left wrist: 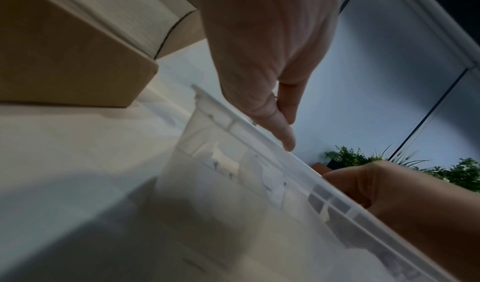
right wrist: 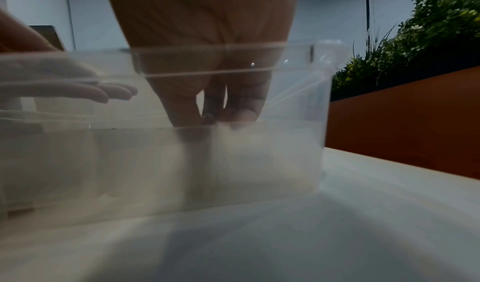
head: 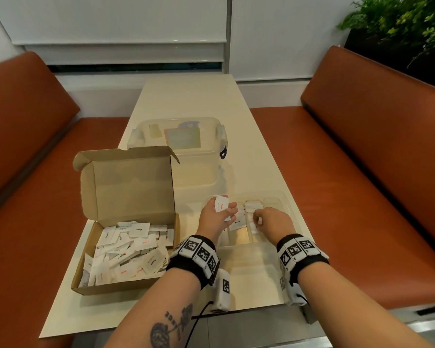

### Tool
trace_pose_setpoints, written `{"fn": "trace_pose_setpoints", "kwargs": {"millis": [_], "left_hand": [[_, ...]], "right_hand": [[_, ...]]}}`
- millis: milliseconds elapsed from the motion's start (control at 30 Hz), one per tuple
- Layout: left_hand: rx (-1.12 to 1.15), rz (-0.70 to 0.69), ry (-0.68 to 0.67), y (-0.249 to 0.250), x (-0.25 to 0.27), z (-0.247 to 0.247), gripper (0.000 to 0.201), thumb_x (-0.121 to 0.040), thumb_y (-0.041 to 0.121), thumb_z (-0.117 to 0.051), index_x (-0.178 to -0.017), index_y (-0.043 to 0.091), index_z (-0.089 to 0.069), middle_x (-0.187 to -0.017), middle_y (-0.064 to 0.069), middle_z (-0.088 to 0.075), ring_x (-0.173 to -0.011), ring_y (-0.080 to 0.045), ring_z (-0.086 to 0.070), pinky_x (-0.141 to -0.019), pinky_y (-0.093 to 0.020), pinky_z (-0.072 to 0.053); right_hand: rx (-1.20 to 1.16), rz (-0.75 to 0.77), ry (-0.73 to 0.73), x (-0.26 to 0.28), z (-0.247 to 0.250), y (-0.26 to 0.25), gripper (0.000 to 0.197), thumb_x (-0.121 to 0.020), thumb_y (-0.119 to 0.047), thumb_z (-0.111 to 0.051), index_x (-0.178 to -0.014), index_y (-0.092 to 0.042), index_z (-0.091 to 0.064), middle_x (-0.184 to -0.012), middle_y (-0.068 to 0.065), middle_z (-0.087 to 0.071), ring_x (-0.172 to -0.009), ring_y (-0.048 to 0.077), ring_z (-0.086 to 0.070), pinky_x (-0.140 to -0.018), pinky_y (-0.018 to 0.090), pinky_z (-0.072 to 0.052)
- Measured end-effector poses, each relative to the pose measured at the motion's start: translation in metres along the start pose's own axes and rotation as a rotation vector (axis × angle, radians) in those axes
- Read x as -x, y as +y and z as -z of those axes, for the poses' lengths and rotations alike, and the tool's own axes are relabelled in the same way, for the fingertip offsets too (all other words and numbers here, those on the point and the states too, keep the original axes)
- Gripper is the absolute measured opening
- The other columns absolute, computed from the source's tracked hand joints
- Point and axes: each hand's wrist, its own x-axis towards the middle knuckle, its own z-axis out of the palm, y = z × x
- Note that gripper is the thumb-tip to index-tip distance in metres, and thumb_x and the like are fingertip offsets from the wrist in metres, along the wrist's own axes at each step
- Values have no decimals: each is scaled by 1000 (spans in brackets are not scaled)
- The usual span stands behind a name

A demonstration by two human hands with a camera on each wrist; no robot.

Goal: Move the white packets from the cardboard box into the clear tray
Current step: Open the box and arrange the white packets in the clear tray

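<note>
Left hand (head: 215,217) grip around white packets (head: 222,204); right hand (head: 271,219) grip unclear inside clear tray (head: 290,209).

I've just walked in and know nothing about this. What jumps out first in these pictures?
The open cardboard box at the table's near left, heaped with white packets, draws the eye first. Right of it, both hands work over a clear tray: the left hand holds a few packets, while the right hand reaches down among packets already in the tray. Black-and-white patterned wristbands also stand out.
</note>
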Motion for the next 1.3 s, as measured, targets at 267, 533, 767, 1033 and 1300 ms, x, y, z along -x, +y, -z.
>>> {"fn": "trace_pose_setpoints", "kwargs": {"millis": [267,533,767,1033,1300], "left_hand": [[-6,2,-12,0,2,0,32,-88,-11,-55,-111,11,-52,-100,-10,-65,-94,-23,-64,-79,-28,-55],[-93,2,-64,2,5,0,43,-80,-10,-67,-120,2,-55,-103,-13,-64,-89,-21,-65,-73,-24,-58],[-118,46,-134,4,6,-1,17,-97,13,-53,-111,7,-59,-105,-16,-66,-89,-24,-68,-76,-28,-59],[-216,22,-21,8,2,-1,19,-97,7,-51,-113,4,-60,-108,-17,-62,-95,-24,-63,-69,-22,-58],[-251,-63,37,5,1,-5,10,-90,4,-61,-97,10,-65,-113,-17,-62,-93,-29,-67,-83,-39,-57]], "right_hand": [[-1,4,12,0,-1,0,21,-91,-13,-50,-103,-22,-64,-100,3,-65,-96,22,-56,-72,27,-42],[-535,-13,179,-7,25,-32,15,-89,-28,-60,-94,-19,-71,-85,-9,-64,-73,4,-53,-66,19,-38],[-876,-67,102,-11,37,-31,5,-86,-11,-64,-87,-12,-69,-76,0,-66,-64,6,-56,-59,14,-41],[-638,36,-31,-15,53,-24,12,-86,-11,-65,-92,-12,-75,-82,-6,-68,-77,2,-58,-66,7,-40],[-657,-46,9,-14,41,-27,16,-80,-27,-74,-83,-15,-64,-67,-5,-56,-60,4,-49,-53,13,-35]]}}
